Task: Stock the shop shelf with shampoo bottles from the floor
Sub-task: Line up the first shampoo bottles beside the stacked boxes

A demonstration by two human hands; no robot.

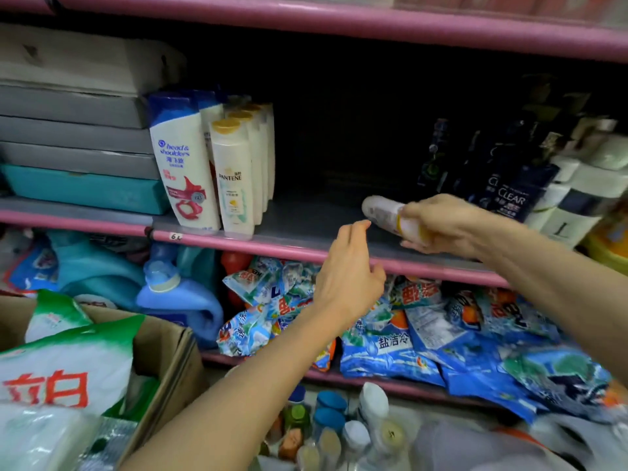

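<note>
Standing the white bottle (390,215), gripped sideways by the right hand (448,226), upright beside the Pantene row (238,171) suits; left hand (346,283) hovers loosely open, empty.

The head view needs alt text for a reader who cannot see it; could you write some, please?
The right hand holds a white bottle tilted over the shelf gap between Pantene bottles and dark Clear bottles; the left hand hovers open.

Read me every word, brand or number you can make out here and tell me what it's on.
"head & shoulders": white bottle with blue cap.
"PANTENE": white bottle with gold cap.
"CLEAR": dark bottle.
"盐洁冷": blue sachet pack.
"6": tag on the pink shelf edge, partly legible.
Bottle in the right hand: blurred, unreadable.
</note>
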